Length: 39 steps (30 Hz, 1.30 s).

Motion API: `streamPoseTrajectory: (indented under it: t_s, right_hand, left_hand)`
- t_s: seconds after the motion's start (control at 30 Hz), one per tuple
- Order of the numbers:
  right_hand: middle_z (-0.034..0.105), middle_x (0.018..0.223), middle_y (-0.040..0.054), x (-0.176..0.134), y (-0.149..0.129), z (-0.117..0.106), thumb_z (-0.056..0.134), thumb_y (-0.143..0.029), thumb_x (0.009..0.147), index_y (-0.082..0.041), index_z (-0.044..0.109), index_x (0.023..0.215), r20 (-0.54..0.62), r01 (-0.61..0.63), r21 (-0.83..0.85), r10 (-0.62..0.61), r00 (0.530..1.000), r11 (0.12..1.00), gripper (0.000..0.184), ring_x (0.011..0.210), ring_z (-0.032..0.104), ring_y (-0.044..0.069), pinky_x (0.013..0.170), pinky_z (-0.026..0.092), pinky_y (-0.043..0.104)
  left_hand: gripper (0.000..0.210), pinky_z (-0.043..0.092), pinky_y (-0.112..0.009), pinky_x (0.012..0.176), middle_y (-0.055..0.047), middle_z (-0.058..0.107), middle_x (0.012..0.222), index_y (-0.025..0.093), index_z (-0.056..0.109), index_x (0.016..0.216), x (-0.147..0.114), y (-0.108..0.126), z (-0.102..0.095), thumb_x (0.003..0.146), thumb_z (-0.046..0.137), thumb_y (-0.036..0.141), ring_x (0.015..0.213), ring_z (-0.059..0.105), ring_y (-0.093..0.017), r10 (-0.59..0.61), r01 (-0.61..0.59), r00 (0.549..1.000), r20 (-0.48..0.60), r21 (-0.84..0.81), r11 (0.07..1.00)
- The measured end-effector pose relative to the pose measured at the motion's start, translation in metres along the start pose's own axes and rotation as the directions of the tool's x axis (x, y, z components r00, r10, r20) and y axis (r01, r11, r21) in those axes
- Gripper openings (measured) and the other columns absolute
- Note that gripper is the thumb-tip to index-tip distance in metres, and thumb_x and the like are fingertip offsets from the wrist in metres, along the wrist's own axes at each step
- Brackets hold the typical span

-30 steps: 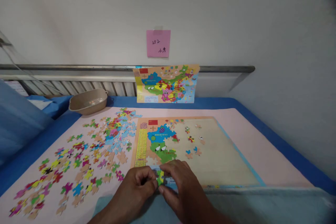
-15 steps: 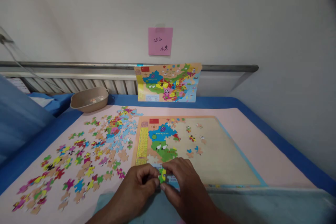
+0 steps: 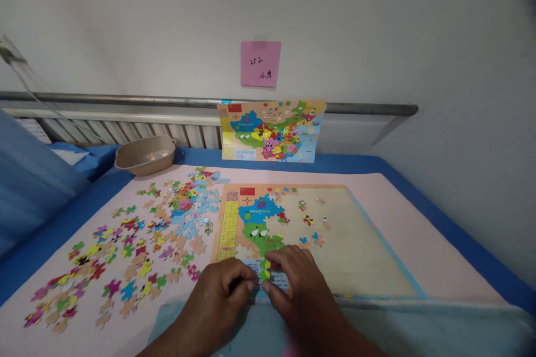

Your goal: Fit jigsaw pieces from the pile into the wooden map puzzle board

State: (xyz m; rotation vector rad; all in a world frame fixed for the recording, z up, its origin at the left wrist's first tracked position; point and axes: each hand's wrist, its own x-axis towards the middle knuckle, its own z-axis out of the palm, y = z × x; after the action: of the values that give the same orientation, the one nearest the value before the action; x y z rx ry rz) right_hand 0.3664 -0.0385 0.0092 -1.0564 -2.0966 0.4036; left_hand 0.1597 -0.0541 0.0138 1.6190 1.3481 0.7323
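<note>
A green and yellow jigsaw piece sits between the thumb and forefinger of my right hand, over the lower left part of the puzzle board. My left hand is just left of that piece, thumb and fingers curled together, with a small gap to it and nothing visible in them. Beyond my hands, a joined blue section and a green section with two white birds lie on the board. Several loose pieces, including a blue one, rest on its bare surface.
Many loose jigsaw pieces spread over the pink sheet at left. A beige basin with a few pieces stands back left. A printed map picture leans upright behind the board, below a metal rail. A pink note is on the wall.
My right hand has moved the green and yellow piece slightly up and right. My left fingertips, close against the piece before, are now apart from it. The view has shifted a little.
</note>
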Motion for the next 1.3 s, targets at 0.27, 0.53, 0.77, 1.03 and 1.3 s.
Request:
streamPoseTrajectory:
  t_s: [0.27, 0.53, 0.77, 1.03, 1.3]
  right_hand:
    - [0.061, 0.108, 0.0044, 0.005, 0.018, -0.007, 0.077, 0.007, 0.075, -0.019, 0.061, 0.118, 0.051, -0.020, -0.063, 0.023, 0.998, 0.998, 0.053, 0.100, 0.054, 0.026, 0.089, 0.034, 0.039]
    - [0.061, 0.106, 0.0039, 0.045, 0.052, -0.026, 0.079, -0.005, 0.089, -0.020, 0.070, 0.116, 0.210, -0.205, -0.276, 0.267, 0.940, 0.939, 0.033, 0.102, 0.056, 0.025, 0.087, 0.037, 0.036]
    - [0.064, 0.105, 0.0037, 0.060, 0.055, -0.015, 0.080, -0.006, 0.092, -0.019, 0.070, 0.119, 0.248, -0.203, -0.314, 0.286, 0.925, 0.927, 0.032, 0.098, 0.057, 0.024, 0.085, 0.036, 0.034]
    - [0.064, 0.104, 0.0025, 0.063, 0.062, -0.013, 0.079, -0.007, 0.090, -0.020, 0.069, 0.118, 0.297, -0.216, -0.334, 0.320, 0.900, 0.917, 0.032, 0.099, 0.058, 0.024, 0.086, 0.035, 0.036]
    - [0.062, 0.097, 0.0013, 0.064, 0.062, -0.013, 0.076, -0.006, 0.089, -0.019, 0.070, 0.116, 0.322, -0.217, -0.316, 0.320, 0.891, 0.923, 0.030, 0.094, 0.056, 0.023, 0.083, 0.034, 0.035]
  left_hand:
    - [0.018, 0.036, -0.038, 0.075, -0.004, 0.065, 0.088, 0.020, 0.064, 0.093, -0.003, -0.008, 0.008, 0.100, 0.049, 0.013, 0.083, 0.054, -0.023, 0.520, -0.437, 0.854, -0.007, 0.533, 0.724]
    - [0.015, 0.041, -0.041, 0.074, -0.005, 0.068, 0.094, 0.021, 0.061, 0.094, 0.000, -0.010, 0.009, 0.094, 0.053, 0.009, 0.084, 0.057, -0.025, 0.580, -0.490, 0.814, 0.031, 0.572, 0.658]
    - [0.016, 0.044, -0.041, 0.076, -0.003, 0.069, 0.100, 0.023, 0.062, 0.101, 0.003, -0.028, 0.010, 0.091, 0.059, 0.010, 0.088, 0.059, -0.025, 0.589, -0.508, 0.805, 0.068, 0.592, 0.626]
    - [0.024, 0.039, -0.041, 0.072, -0.003, 0.070, 0.095, 0.023, 0.062, 0.099, 0.009, -0.057, 0.028, 0.079, 0.061, 0.010, 0.083, 0.057, -0.025, 0.667, -0.513, 0.744, -0.045, 0.601, 0.613]
    - [0.020, 0.040, -0.037, 0.065, -0.001, 0.070, 0.088, 0.023, 0.061, 0.096, 0.011, -0.040, 0.016, 0.080, 0.061, 0.010, 0.076, 0.060, -0.023, 0.684, -0.536, 0.729, 0.017, 0.636, 0.556]
